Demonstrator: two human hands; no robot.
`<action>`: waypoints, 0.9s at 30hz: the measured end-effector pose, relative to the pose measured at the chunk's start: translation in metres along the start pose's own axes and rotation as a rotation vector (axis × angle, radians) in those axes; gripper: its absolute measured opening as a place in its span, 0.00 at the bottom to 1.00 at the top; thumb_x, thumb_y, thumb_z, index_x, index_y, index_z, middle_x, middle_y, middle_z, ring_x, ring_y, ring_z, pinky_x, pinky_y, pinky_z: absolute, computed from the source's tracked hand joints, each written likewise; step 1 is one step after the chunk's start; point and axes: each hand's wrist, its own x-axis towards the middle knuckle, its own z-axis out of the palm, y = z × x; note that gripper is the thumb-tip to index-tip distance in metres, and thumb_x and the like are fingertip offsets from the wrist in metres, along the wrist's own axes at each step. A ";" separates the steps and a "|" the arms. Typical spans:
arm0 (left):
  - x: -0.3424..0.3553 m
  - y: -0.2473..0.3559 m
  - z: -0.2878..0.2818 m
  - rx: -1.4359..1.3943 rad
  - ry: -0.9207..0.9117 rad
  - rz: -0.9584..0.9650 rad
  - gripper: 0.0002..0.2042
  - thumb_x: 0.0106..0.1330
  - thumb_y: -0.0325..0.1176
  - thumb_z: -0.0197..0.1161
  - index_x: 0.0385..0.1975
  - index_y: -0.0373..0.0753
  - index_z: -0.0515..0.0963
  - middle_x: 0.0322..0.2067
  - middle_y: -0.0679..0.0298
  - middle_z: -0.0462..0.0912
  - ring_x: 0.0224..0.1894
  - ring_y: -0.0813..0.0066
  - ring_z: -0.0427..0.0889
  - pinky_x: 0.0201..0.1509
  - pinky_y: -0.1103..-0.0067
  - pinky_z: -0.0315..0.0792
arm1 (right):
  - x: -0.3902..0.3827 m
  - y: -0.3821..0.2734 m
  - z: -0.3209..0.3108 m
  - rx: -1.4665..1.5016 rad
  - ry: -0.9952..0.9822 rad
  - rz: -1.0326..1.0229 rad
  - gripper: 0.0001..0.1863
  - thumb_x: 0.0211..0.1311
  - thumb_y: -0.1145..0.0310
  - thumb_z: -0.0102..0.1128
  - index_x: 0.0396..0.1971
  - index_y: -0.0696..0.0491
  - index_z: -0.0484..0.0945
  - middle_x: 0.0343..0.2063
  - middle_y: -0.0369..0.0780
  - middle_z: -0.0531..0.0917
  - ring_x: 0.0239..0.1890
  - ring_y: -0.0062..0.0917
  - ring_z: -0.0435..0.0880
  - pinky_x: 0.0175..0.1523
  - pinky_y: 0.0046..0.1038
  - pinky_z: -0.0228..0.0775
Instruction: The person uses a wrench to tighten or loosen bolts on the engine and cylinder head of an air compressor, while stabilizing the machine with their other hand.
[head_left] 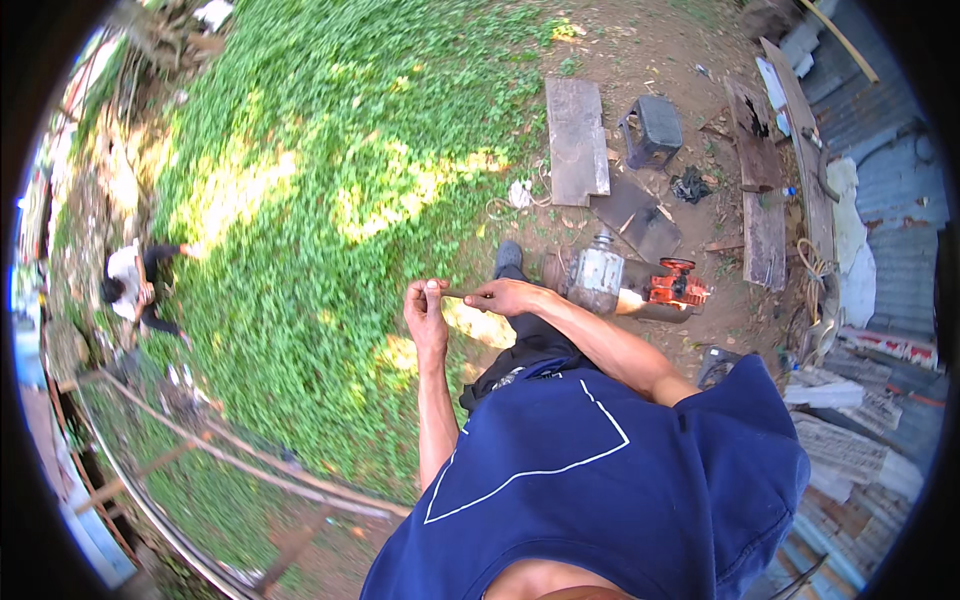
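In front of my body, both hands hold up a short, thin dark rod [454, 293]; its exact kind is too small to make out. The thumb and fingers of my left hand [427, 308] pinch one end, with the thumb on top. My right hand [508, 297] is closed round the other end, its fingertips pointing left toward the left hand. To the right of the hands, on the ground, lies a machine with a grey metal housing [597, 277] and an orange-red engine part [677, 288].
Green ground plants [300, 330] cover the left side. Weathered boards [577, 140] and a dark plastic stool [654, 128] are on bare soil beyond the machine. Corrugated metal sheets [900, 240] stand at right. Another person [130, 280] sits far left. A wooden rail [230, 455] runs at lower left.
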 end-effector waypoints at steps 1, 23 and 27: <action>0.029 0.008 0.010 0.052 -0.021 0.002 0.12 0.73 0.42 0.56 0.35 0.38 0.74 0.35 0.64 0.81 0.40 0.76 0.78 0.51 0.76 0.71 | 0.005 -0.014 -0.035 -0.011 -0.032 -0.077 0.38 0.66 0.32 0.42 0.30 0.55 0.83 0.24 0.43 0.83 0.33 0.34 0.82 0.39 0.38 0.71; 0.417 0.027 0.339 0.389 -1.263 -0.144 0.12 0.70 0.36 0.61 0.43 0.33 0.77 0.34 0.68 0.81 0.36 0.83 0.75 0.41 0.84 0.68 | 0.076 0.077 -0.330 0.435 1.086 0.358 0.27 0.60 0.41 0.61 0.32 0.54 0.83 0.22 0.43 0.81 0.26 0.30 0.79 0.34 0.36 0.69; 0.486 0.046 0.424 0.640 -1.536 0.074 0.13 0.68 0.38 0.62 0.42 0.32 0.78 0.30 0.67 0.82 0.32 0.83 0.75 0.37 0.83 0.68 | 0.093 0.070 -0.379 0.604 1.280 0.486 0.22 0.63 0.46 0.60 0.34 0.53 0.83 0.22 0.42 0.82 0.26 0.28 0.78 0.35 0.36 0.69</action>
